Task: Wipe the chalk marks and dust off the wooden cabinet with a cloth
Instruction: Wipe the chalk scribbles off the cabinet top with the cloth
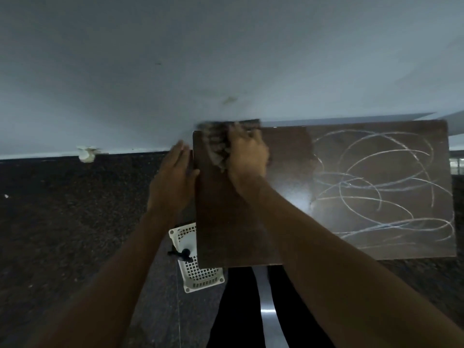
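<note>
I look down on the dark wooden cabinet top [283, 197], which stands against a pale wall. White chalk marks [381, 187] loop over its right half; the left half is bare wood. My right hand [247, 154] presses a grey cloth [217, 146] on the far left corner of the top, and both are blurred. My left hand [173, 179] rests with straight fingers against the cabinet's left edge, thumb on the top.
A white plastic basket [198, 275] with a dark object in it sits on the speckled dark floor [75, 222] below the cabinet's left front corner. My dark trousers show beneath the front edge. A pale lump lies at the wall's base on the left.
</note>
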The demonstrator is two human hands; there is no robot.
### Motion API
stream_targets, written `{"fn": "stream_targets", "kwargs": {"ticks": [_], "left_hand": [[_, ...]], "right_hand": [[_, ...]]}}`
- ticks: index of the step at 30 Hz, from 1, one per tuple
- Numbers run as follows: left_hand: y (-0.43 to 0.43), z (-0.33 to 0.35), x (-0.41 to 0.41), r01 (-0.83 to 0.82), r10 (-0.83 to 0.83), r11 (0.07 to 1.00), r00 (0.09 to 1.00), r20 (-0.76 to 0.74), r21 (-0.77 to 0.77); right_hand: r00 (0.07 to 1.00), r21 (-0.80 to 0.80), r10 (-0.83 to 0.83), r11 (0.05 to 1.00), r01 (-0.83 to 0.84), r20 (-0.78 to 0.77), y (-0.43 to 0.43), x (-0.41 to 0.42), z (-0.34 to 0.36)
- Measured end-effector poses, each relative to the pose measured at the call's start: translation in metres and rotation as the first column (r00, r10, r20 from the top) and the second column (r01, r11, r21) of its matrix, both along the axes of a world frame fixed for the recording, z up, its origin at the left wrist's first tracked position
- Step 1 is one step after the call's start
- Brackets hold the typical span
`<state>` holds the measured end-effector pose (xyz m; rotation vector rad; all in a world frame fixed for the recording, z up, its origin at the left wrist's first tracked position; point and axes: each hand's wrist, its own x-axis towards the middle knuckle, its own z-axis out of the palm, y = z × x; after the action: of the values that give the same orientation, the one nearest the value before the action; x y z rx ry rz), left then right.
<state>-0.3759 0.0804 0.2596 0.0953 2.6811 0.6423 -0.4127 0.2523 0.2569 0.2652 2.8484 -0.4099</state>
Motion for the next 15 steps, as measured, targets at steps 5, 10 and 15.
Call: {"fn": "stream_targets", "kwargs": {"ticks": [5,10,15], "left_hand": [[-0.022,0.006,-0.009,0.004,-0.003,1.000,0.991,-0.134,0.012],[0.000,0.012,-0.020,0.179,-0.158,0.968,0.979,-0.128,0.175],[0.028,0.005,-0.013,0.374,-0.352,0.921,0.920,-0.174,0.112]], "right_hand": [[0.965,-0.079,0.260,0.963,-0.256,0.036,-0.067,-0.001,-0.002],[0.960,-0.222,0.277,0.934,-0.281,-0.048,-0.058,0.039,-0.004],[0.980,-0.234,0.200,0.952,-0.199,-0.022,0.000,0.094,-0.010]]}}
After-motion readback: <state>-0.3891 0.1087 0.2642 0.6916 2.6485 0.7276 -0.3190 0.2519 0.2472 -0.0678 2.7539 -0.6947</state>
